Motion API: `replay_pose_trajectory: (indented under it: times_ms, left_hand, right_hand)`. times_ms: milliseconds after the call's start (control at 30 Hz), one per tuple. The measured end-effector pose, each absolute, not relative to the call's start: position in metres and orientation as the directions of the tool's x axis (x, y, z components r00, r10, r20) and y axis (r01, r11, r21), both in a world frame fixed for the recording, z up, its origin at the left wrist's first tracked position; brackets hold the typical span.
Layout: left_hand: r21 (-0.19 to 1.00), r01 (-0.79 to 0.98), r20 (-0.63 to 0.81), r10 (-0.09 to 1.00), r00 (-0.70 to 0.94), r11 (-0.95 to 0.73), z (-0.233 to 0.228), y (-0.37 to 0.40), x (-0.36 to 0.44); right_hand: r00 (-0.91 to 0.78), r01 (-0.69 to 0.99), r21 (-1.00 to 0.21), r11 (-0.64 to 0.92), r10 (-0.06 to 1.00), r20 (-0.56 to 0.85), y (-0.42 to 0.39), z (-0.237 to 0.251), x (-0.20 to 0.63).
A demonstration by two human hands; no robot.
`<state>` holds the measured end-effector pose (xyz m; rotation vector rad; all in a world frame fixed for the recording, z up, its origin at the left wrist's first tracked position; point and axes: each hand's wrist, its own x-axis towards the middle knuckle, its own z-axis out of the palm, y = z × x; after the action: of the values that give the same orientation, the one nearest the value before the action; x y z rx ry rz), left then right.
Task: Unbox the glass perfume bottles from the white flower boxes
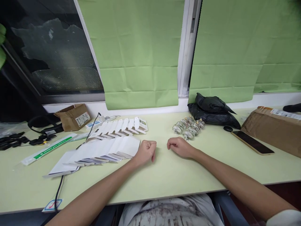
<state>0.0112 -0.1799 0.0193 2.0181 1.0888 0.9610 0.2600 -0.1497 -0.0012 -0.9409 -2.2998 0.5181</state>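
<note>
Both hands rest as empty fists on the desk [164,175], left hand [146,152] touching the flat cartons [103,152], right hand [180,147] near the glass jars [189,128]

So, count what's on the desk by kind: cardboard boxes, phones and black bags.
Cardboard boxes: 2, the small open box and the long box
Phones: 1, the phone
Black bags: 1, the black bag
Total: 4

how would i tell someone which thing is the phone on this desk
Start at the brown cardboard box along the desk's right side. Just left of it a phone lies flat, slim with a dark screen, unlike the rumpled black bag behind it.
</note>
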Motion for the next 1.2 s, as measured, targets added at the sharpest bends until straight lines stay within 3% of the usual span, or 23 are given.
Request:
replay_pose_trajectory:
  times_ms: [833,1200]
  left_hand:
    - [0.789,0.420,0.256,0.861,0.439,-0.448,0.0230,-0.1863,0.0130]
    - [0.491,0.639,0.320,0.805,0.499,-0.592,0.0199,-0.1853,0.0160]
  right_hand:
    - [-0.575,0.503,-0.538,0.677,0.726,0.377,-0.1506,0.0010,0.2601]
    - [-0.551,0.574,-0.553,0.604,0.784,0.285,-0.1527,-0.0004,0.2616]
